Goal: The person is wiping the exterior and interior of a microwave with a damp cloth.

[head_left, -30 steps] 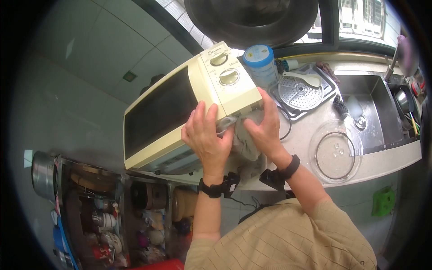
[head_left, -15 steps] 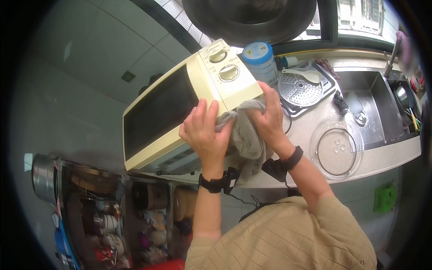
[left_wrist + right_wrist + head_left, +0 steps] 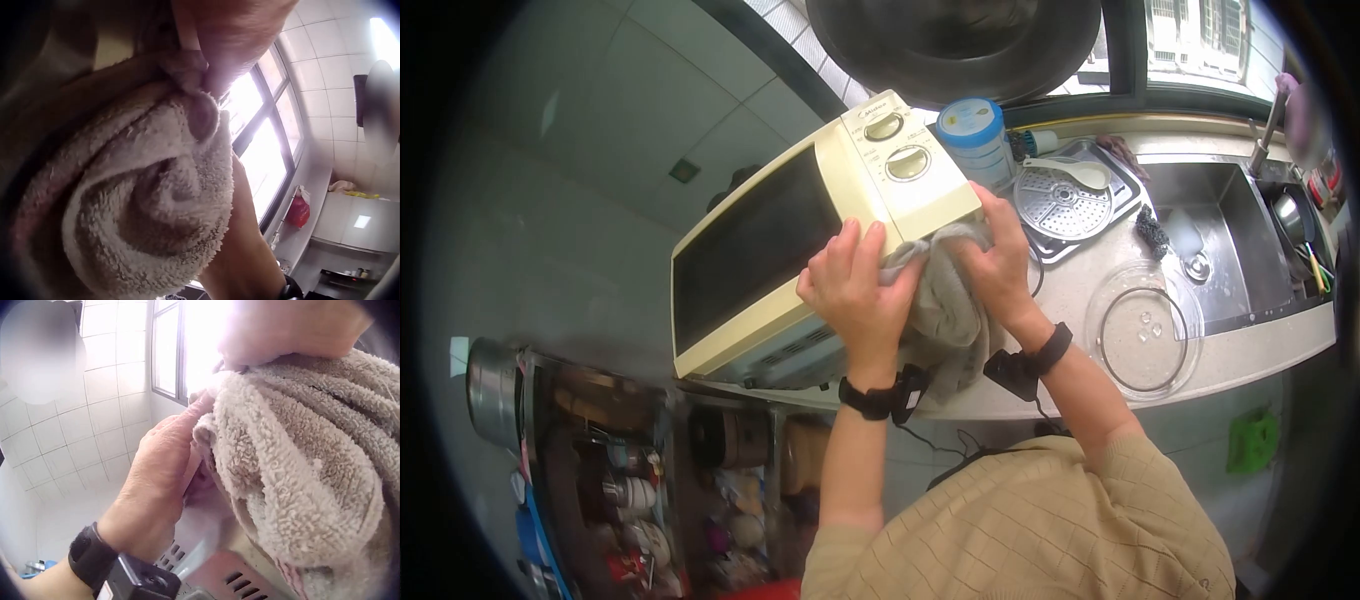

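A cream microwave oven [image 3: 840, 200] with two knobs stands angled on the counter in the head view. At its lower near edge, a grey terry towel [image 3: 945, 300] hangs bunched between both hands. My left hand [image 3: 850, 285] lays its fingers over the front edge below the door, with the thumb pinching the towel underneath. My right hand [image 3: 997, 262] grips the towel at the oven's corner. Close up, the left wrist view shows the towel [image 3: 150, 206] rolled into folds. In the right wrist view, thick folds of the towel [image 3: 300, 469] hang below the right hand [image 3: 287, 331].
To the right lie a clear glass plate [image 3: 1145, 340], a perforated steel disc [image 3: 1063, 200] with a white spoon [image 3: 1082, 172], and a sink [image 3: 1220, 240]. A blue-lidded container [image 3: 977, 140] stands behind the oven. A large wok [image 3: 955, 45] is at the back, shelves [image 3: 670, 400] at lower left.
Since one second ago, the towel has come up higher between the hands and shows more bunched at the oven's edge. Over the last half second both hands have hardly moved.
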Available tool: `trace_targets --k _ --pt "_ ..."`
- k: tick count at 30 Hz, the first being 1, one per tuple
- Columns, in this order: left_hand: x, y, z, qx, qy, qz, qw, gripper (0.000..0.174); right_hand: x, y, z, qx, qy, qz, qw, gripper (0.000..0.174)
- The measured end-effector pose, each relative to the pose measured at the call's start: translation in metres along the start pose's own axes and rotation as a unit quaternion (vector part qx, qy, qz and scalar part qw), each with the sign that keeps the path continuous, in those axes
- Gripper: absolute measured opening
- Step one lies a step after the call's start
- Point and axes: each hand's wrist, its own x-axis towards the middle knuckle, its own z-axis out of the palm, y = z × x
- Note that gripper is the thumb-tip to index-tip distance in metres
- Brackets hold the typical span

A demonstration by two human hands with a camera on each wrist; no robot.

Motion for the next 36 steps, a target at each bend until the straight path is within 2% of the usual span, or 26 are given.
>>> trace_targets --k 2,5,6,7,9,10,12,14,16,18,19,21,26,28,29,31,34,35,36 --pt "-0.005 -0.002 0.004 0.000 0.021 -0.005 1.000 0.043 -0.003 0.006 -0.004 0.012 -0.001 -0.001 1.000 0.049" --pt "-0.009 -0.012 0.001 -0.018 0.027 0.032 0.999 0.042 -0.013 0.014 -0.009 0.023 -0.004 0.010 1.000 0.045" --pt "-0.015 -0.018 -0.006 0.001 0.002 0.055 0.998 0.047 -0.016 0.014 -0.012 0.024 -0.005 0.008 1.000 0.045" --pt "-0.020 -0.023 -0.013 0.021 -0.025 0.078 0.996 0.051 -0.020 0.013 -0.015 0.050 -0.002 0.041 0.998 0.046" --pt "-0.029 -0.032 -0.026 0.045 -0.022 0.046 0.998 0.053 -0.026 0.009 -0.020 0.102 0.007 0.105 0.989 0.052" --pt "-0.032 -0.038 -0.033 0.068 -0.018 0.014 0.997 0.056 -0.027 0.003 -0.023 0.106 0.000 0.103 0.989 0.052" --pt "-0.034 -0.053 -0.043 0.088 -0.004 -0.019 0.996 0.058 -0.024 -0.016 -0.026 0.005 0.022 -0.073 0.997 0.054" --pt "-0.033 -0.065 -0.054 0.117 0.011 -0.046 0.992 0.058 -0.022 -0.034 -0.018 0.020 0.007 -0.106 0.994 0.054" --pt "-0.029 -0.073 -0.061 0.120 0.022 -0.049 0.991 0.060 -0.018 -0.049 -0.005 -0.057 -0.024 -0.208 0.976 0.052" --pt "-0.026 -0.082 -0.067 0.102 -0.016 -0.046 0.994 0.064 -0.017 -0.060 0.012 -0.073 -0.049 -0.218 0.972 0.050" --pt "-0.023 -0.088 -0.066 0.083 -0.024 -0.028 0.996 0.065 -0.015 -0.062 0.024 -0.135 -0.069 -0.240 0.959 0.051" --pt "-0.021 -0.089 -0.067 0.072 -0.020 -0.030 0.997 0.064 -0.013 -0.059 0.043 -0.224 -0.101 -0.253 0.936 0.056" --pt "-0.016 -0.081 -0.061 0.045 0.027 -0.040 0.998 0.058 -0.018 -0.061 0.056 -0.263 -0.103 -0.232 0.931 0.061" --pt "-0.017 -0.086 -0.058 0.030 0.019 -0.049 0.998 0.056 -0.018 -0.065 0.055 -0.284 -0.096 -0.234 0.925 0.057" --pt "-0.018 -0.090 -0.057 0.000 0.015 -0.022 1.000 0.056 -0.018 -0.067 0.055 -0.275 -0.084 -0.235 0.928 0.046" --pt "-0.026 -0.105 -0.060 -0.061 0.004 0.011 0.998 0.054 -0.016 -0.059 0.045 -0.272 -0.100 -0.254 0.923 0.040" --pt "-0.038 -0.122 -0.083 0.038 0.036 -0.043 0.998 0.054 -0.009 -0.056 0.034 -0.281 -0.111 -0.274 0.913 0.033" --pt "-0.042 -0.133 -0.094 0.065 0.024 -0.073 0.995 0.064 -0.009 -0.058 0.033 -0.291 -0.113 -0.271 0.910 0.031" --pt "-0.047 -0.142 -0.105 0.061 0.027 -0.074 0.995 0.064 -0.010 -0.061 0.033 -0.295 -0.113 -0.274 0.908 0.031"
